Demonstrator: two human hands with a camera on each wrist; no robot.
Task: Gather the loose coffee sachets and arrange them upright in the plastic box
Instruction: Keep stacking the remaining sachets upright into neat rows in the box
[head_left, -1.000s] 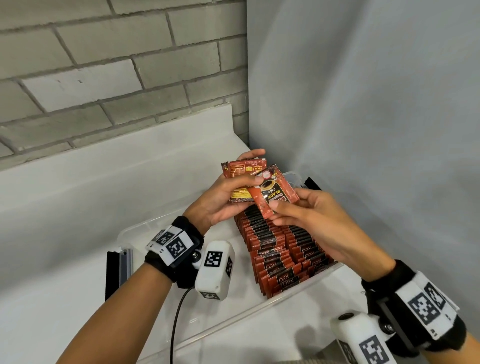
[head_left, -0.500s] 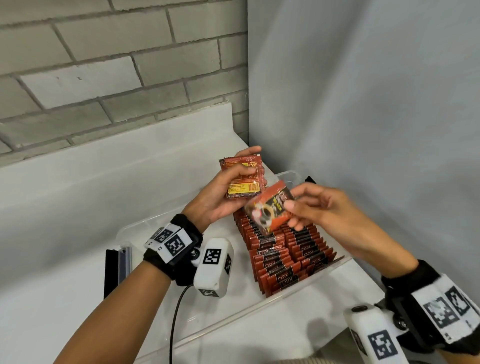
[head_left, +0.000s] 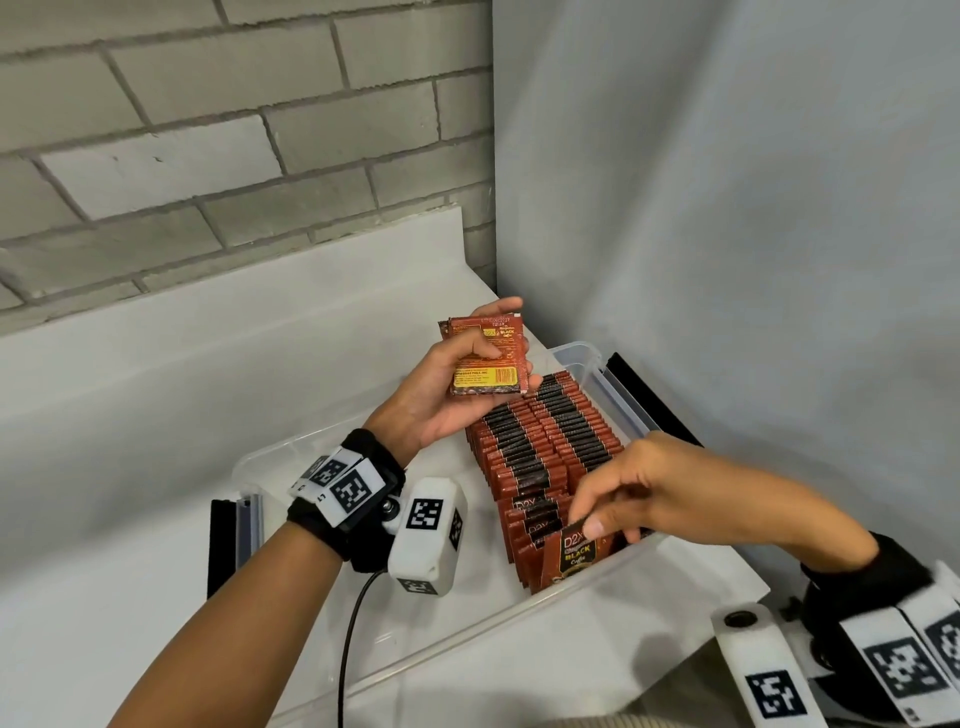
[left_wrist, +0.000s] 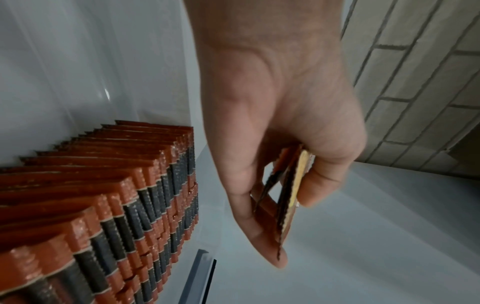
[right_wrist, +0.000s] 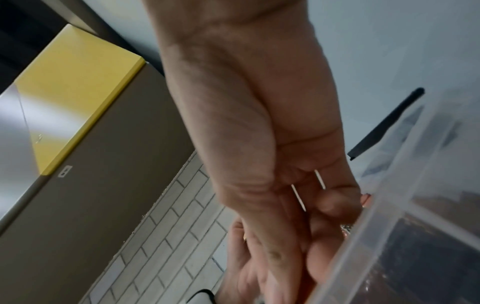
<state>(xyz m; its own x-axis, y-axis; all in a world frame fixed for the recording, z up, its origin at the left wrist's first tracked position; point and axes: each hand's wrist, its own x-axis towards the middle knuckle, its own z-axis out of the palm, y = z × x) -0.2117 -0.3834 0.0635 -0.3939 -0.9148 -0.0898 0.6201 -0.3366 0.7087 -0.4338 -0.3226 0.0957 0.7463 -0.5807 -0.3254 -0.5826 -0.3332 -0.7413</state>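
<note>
A clear plastic box (head_left: 621, 387) stands on the white counter against the grey wall. Two rows of red-and-black coffee sachets (head_left: 550, 441) stand upright in its right half; the rows (left_wrist: 109, 205) fill the left of the left wrist view. My left hand (head_left: 457, 384) holds a small stack of sachets (head_left: 485, 358) above the box, thumb across their front; the stack (left_wrist: 288, 195) shows edge-on there. My right hand (head_left: 618, 499) pinches one sachet (head_left: 571, 556) by its top at the near end of the rows, inside the box's front wall (right_wrist: 405, 205). It leans.
A grey brick wall (head_left: 234, 130) rises behind the counter and a grey panel (head_left: 727, 208) closes the right side. Black brackets (head_left: 223, 540) flank the box. The box's left half (head_left: 311, 467) holds no sachets. A black cable (head_left: 348, 649) hangs from my left wrist.
My right hand took one sachet off the left hand's stack and carried it down to the near end of the rows. The left hand stayed raised with the remaining sachets.
</note>
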